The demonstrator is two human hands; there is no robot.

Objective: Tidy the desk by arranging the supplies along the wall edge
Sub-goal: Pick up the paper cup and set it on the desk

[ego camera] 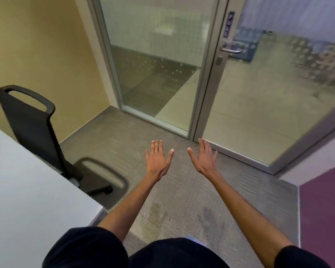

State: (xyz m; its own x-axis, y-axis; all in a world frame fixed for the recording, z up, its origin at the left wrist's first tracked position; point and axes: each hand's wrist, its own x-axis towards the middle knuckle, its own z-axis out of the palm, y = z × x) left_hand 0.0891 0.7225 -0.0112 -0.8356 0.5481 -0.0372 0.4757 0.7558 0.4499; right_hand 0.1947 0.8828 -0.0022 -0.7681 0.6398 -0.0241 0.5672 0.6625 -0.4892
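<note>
Progress: cannot be judged; no supplies in view, only a white corner of the desk point(27, 190) shows at far left, person faces a glass door point(259, 93) | left hand point(157, 161): fingers straight, spread, holding nothing, above the carpet | right hand point(203, 161): likewise, touching nothing | left to do: likely all arranging

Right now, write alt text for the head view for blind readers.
Left hand and right hand stretch forward, open and empty, over grey carpet toward a glass door. A black chair and white desk stand at left.
</note>
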